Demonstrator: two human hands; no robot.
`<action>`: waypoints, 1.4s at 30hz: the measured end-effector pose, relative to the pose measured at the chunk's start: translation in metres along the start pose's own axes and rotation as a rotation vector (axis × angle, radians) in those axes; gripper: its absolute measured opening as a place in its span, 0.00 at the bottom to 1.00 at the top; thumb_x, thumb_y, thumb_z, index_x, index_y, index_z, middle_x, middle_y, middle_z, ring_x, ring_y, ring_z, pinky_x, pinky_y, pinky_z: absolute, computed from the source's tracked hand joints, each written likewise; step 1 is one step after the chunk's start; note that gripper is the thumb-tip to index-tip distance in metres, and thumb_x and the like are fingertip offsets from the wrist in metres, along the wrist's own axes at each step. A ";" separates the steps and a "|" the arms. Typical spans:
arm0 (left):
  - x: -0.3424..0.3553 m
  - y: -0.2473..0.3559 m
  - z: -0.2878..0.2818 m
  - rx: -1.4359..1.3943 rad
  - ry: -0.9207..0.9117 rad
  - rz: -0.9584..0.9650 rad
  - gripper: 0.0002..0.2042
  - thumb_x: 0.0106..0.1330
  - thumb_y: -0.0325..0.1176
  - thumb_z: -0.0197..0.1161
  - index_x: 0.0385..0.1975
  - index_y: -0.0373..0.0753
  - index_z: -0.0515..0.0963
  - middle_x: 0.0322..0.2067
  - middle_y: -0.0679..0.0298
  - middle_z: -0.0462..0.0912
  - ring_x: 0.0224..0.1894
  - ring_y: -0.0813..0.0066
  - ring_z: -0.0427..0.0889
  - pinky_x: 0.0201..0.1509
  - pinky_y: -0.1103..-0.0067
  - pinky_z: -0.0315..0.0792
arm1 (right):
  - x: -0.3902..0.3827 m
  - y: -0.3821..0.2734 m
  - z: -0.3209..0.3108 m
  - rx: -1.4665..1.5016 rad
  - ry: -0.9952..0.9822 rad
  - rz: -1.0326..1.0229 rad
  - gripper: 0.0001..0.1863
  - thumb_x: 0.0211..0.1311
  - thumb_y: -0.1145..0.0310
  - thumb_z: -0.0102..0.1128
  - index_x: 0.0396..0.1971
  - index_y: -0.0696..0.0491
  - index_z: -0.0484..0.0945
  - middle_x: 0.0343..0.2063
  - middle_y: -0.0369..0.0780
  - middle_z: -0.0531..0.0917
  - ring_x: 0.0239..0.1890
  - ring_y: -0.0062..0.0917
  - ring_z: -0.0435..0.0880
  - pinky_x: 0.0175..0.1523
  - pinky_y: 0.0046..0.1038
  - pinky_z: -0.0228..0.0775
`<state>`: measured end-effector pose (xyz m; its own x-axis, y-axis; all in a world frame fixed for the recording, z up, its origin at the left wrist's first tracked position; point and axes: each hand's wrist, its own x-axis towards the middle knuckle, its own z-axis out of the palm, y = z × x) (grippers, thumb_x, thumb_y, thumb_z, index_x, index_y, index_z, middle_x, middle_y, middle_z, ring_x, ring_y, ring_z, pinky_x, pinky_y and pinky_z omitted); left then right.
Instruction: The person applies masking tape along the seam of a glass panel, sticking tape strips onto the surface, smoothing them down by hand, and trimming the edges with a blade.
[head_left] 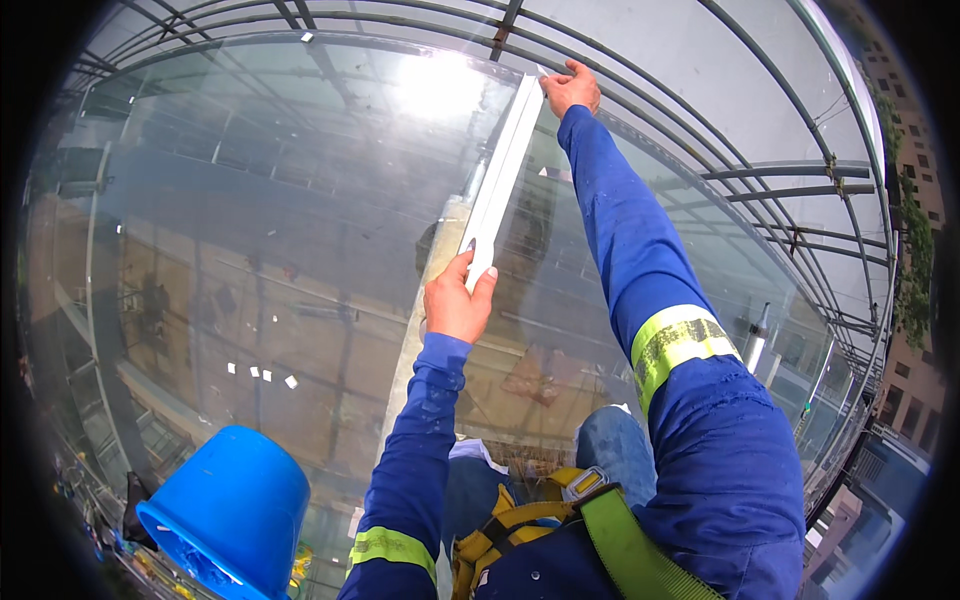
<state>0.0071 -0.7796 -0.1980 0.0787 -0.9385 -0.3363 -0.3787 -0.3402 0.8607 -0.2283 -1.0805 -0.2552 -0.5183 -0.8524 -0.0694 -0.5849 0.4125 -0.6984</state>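
A long, narrow white strip [503, 165] runs away from me over the seam between two glass panels. Its near end is in my left hand [460, 303], with the thumb on the right side and the fingers wrapped round the left. At the far end, my right hand [573, 90] pinches the strip's tip between thumb and fingers. A small pale flap sticks up by those fingertips; what it is cannot be made out. Under the strip, a beige band [408, 375] shows along the seam. The large left glass panel [300, 180] reflects the sun and metal framing.
A blue bucket [240, 505] stands tilted in view at lower left. Several small white pieces [267, 376] lie on the left panel. Curved metal bars [770, 80] edge the far and right sides. A green and yellow harness strap [630, 540] crosses my lap.
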 end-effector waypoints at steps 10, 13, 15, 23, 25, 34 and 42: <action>-0.008 0.005 0.006 -0.069 0.028 0.036 0.20 0.63 0.37 0.69 0.53 0.34 0.81 0.38 0.49 0.88 0.39 0.52 0.88 0.47 0.66 0.78 | -0.007 -0.001 0.002 0.001 0.083 -0.029 0.32 0.49 0.60 0.77 0.57 0.47 0.78 0.40 0.34 0.88 0.50 0.32 0.85 0.60 0.34 0.73; -0.011 0.006 0.007 -0.092 0.032 0.023 0.20 0.63 0.35 0.69 0.53 0.33 0.81 0.40 0.47 0.88 0.42 0.51 0.88 0.49 0.66 0.78 | -0.012 0.005 0.002 -0.049 0.085 -0.054 0.26 0.51 0.59 0.77 0.51 0.44 0.81 0.44 0.36 0.84 0.51 0.36 0.83 0.59 0.37 0.73; -0.013 0.008 0.008 -0.074 0.046 0.050 0.20 0.63 0.35 0.69 0.52 0.33 0.81 0.41 0.47 0.88 0.43 0.50 0.87 0.50 0.66 0.78 | -0.009 0.015 0.000 -0.079 0.043 -0.096 0.21 0.52 0.58 0.76 0.48 0.42 0.83 0.47 0.38 0.81 0.52 0.37 0.82 0.59 0.38 0.73; -0.017 0.000 0.002 -0.099 0.072 0.036 0.19 0.63 0.34 0.69 0.52 0.33 0.81 0.41 0.46 0.87 0.45 0.49 0.87 0.53 0.66 0.77 | -0.004 0.015 0.005 -0.383 -0.109 -0.262 0.19 0.66 0.49 0.60 0.55 0.32 0.84 0.55 0.45 0.78 0.60 0.39 0.79 0.66 0.39 0.70; -0.017 -0.002 0.003 -0.144 0.079 0.046 0.19 0.63 0.33 0.69 0.52 0.33 0.81 0.41 0.46 0.87 0.45 0.50 0.86 0.52 0.66 0.77 | 0.004 0.015 0.005 -0.395 -0.155 -0.251 0.19 0.66 0.50 0.60 0.55 0.32 0.84 0.57 0.44 0.76 0.61 0.41 0.78 0.67 0.40 0.69; -0.018 -0.001 0.001 -0.095 0.084 0.089 0.20 0.64 0.36 0.68 0.53 0.32 0.80 0.41 0.46 0.87 0.44 0.48 0.86 0.52 0.65 0.77 | -0.039 0.028 -0.008 -0.073 -0.046 -0.354 0.22 0.56 0.54 0.71 0.49 0.47 0.85 0.48 0.50 0.81 0.56 0.42 0.80 0.64 0.39 0.70; -0.012 0.007 -0.006 -0.042 0.006 0.023 0.20 0.65 0.36 0.67 0.54 0.32 0.80 0.43 0.46 0.87 0.46 0.54 0.87 0.52 0.68 0.77 | -0.097 0.042 -0.020 -0.046 -0.110 -0.216 0.21 0.50 0.50 0.76 0.35 0.52 0.86 0.47 0.49 0.80 0.53 0.41 0.80 0.60 0.38 0.71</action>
<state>0.0089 -0.7708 -0.1852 0.0757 -0.9462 -0.3146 -0.3416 -0.3210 0.8833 -0.2146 -0.9741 -0.2637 -0.3083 -0.9513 -0.0013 -0.7039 0.2290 -0.6724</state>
